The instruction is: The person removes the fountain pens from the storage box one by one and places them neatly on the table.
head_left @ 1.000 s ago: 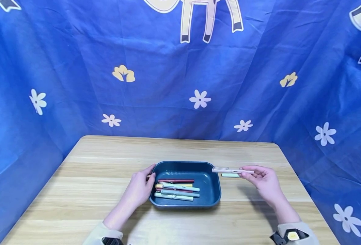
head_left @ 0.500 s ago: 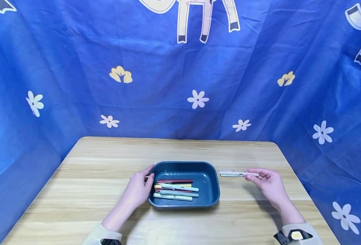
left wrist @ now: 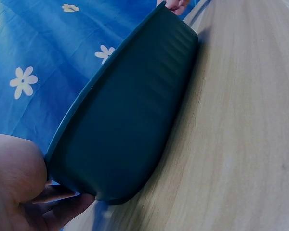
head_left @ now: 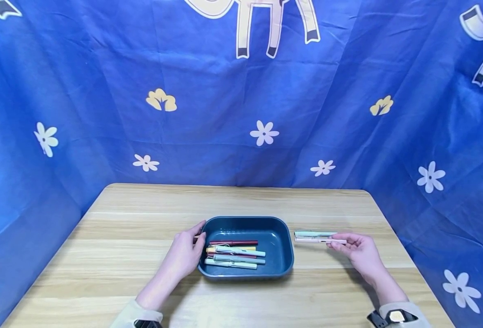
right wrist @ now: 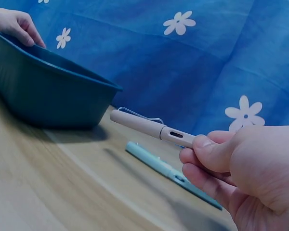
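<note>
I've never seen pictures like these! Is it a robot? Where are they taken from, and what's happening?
No robot here! Each grip is simply a person's left hand or right hand. One picture comes from a camera on the person's head, looking forward and down. The other two come from cameras on the wrists, each watching one hand up close.

On the wooden table stands a dark blue box with several pens inside. A mint green pen lies on the table beside it. The left hand holds one end of the box. The right hand pinches a pale pink pen.
</note>
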The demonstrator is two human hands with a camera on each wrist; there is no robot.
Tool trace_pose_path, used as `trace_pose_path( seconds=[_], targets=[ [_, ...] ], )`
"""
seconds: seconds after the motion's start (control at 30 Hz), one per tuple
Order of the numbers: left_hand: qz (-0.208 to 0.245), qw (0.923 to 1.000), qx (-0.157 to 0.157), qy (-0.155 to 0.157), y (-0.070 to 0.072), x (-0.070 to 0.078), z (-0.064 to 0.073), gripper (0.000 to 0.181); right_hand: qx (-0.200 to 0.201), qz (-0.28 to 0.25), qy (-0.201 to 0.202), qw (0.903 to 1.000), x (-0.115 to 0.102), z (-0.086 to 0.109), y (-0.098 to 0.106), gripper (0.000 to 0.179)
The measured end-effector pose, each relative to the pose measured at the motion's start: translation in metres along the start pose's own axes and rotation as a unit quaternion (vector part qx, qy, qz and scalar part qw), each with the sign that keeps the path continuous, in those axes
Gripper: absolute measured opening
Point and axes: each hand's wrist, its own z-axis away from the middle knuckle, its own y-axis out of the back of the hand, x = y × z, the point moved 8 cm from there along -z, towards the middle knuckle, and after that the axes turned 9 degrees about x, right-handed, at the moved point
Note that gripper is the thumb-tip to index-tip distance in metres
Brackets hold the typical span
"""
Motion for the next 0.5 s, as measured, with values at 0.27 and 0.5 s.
trace_pose_path(
  seconds=[0.27, 0.5],
  targets=[
    [-0.003, 1.0, 0.002, -0.004, 0.001, 0.0, 0.0, 0.046, -0.014, -0.015, -0.036, 0.9991, 0.02, -0.002, 0.003, 0.035],
    [-0.002, 1.0, -0.001, 0.0, 0.0, 0.0, 0.0, 0.046, -0.034, -0.03, -0.055, 0.9975, 0.029, -0.002, 0.003, 0.037]
  ],
)
